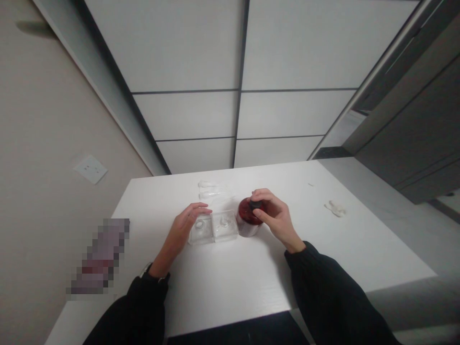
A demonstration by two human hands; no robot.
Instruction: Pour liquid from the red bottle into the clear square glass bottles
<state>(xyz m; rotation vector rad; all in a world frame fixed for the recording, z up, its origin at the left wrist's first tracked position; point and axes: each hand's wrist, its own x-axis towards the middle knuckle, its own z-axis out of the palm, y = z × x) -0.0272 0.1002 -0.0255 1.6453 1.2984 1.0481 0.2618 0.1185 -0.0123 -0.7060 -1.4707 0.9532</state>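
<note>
My right hand (275,213) grips the black cap (255,204) on top of a dark red bottle (247,221), which stands upright on the white table. Thumb and fingers close round the cap from both sides. To the bottle's left lies a clear plastic box (225,226) with two square compartments; a small clear round piece shows in each. My left hand (187,221) rests at the box's left compartment, its fingers stretched out over the back edge. Nothing shows in its grasp. Whether its fingertips touch the box, I cannot tell.
Clear thin plastic pieces (212,190) lie behind the box. A crumpled whitish item (335,208) is at the right of the table (230,273), with a small sliver (311,184) farther back. At the left edge is a pixelated object (102,256). White panels (201,115) stand behind the table.
</note>
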